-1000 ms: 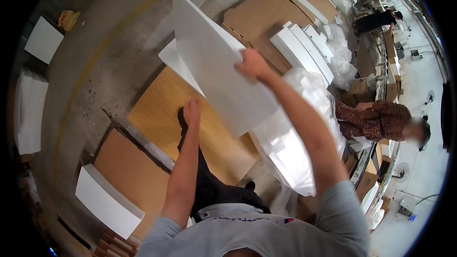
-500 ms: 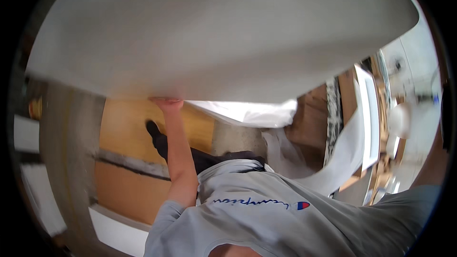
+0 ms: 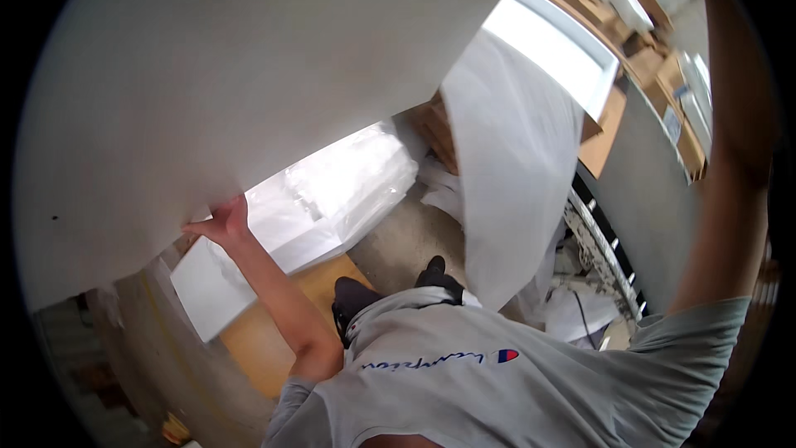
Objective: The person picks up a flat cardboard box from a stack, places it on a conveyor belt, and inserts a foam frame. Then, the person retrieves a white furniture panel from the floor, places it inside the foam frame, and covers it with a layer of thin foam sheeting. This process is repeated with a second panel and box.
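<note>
A large white board (image 3: pixel 232 83) fills the view from nine o'clock round to about one o'clock, held up close over the person's head, so its flat underside faces down at the camera. The left hand (image 3: pixel 220 222), just left of centre at about eight o'clock, is clamped on the board's lower edge, fingers curled up over the rim and thumb below, which reads as a grip meant to carry weight from beneath and steer the near edge. As far as the bent picture lets me judge, the board's long axis runs from the nine o'clock side up toward one o'clock, tilted so that the far end rises to the upper right. Below the left hand, toward seven o'clock, a smaller white panel (image 3: pixel 211 286) lies flat on a tan wooden sheet (image 3: pixel 274 340) on the grey floor (image 3: pixel 406 241), and just right of it lies a stack wrapped in clear plastic (image 3: pixel 340 187), apparently bagged to keep it clean. Right of centre a loose sheet of white film (image 3: pixel 514 166) hangs down from about one o'clock toward five o'clock, draped rather than held taut. At three o'clock the right forearm (image 3: pixel 730 158) reaches straight up out of the grey sleeve (image 3: pixel 688 348); the right hand passes out of view at the top edge, so I cannot tell whether it grips the board.
</note>
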`<state>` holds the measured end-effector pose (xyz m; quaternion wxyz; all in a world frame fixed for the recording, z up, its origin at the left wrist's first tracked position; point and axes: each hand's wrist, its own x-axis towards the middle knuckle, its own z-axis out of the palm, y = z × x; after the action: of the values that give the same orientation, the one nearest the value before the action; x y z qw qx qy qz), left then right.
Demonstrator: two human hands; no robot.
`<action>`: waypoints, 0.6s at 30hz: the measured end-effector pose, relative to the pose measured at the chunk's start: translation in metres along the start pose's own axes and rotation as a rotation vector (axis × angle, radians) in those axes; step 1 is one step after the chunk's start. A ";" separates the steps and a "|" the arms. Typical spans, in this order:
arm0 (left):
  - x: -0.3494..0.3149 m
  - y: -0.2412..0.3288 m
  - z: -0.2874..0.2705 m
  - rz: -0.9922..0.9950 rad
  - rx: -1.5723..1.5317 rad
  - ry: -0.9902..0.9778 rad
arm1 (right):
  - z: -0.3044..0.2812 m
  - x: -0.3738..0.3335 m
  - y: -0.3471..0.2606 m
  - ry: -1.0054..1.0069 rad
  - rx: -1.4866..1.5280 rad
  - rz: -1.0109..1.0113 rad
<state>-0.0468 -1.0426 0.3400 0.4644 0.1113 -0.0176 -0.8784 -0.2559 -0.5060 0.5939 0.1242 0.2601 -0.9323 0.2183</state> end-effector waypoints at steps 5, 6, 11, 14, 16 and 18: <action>-0.026 -0.185 0.034 -0.341 0.101 -0.113 | -0.044 -0.061 0.119 0.233 -0.110 0.177; -0.021 -0.230 0.036 -0.448 0.077 -0.199 | -0.056 -0.075 0.135 0.275 -0.152 0.216; -0.046 -0.386 0.080 -0.596 0.158 -0.284 | -0.065 -0.118 0.206 0.424 -0.209 0.347; -0.052 -0.462 0.067 -0.733 0.193 -0.204 | -0.069 -0.131 0.228 0.513 -0.290 0.414; -0.053 -0.499 0.063 -0.808 0.256 -0.224 | -0.063 -0.143 0.247 0.576 -0.331 0.454; -0.043 -0.539 0.041 -0.934 0.402 -0.222 | -0.063 -0.141 0.256 0.615 -0.403 0.498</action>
<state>-0.4697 -0.7047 0.3153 -0.0123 0.1003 -0.1836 -0.9778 -0.2690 -0.2184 0.5122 0.3878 -0.0790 -0.9101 0.1226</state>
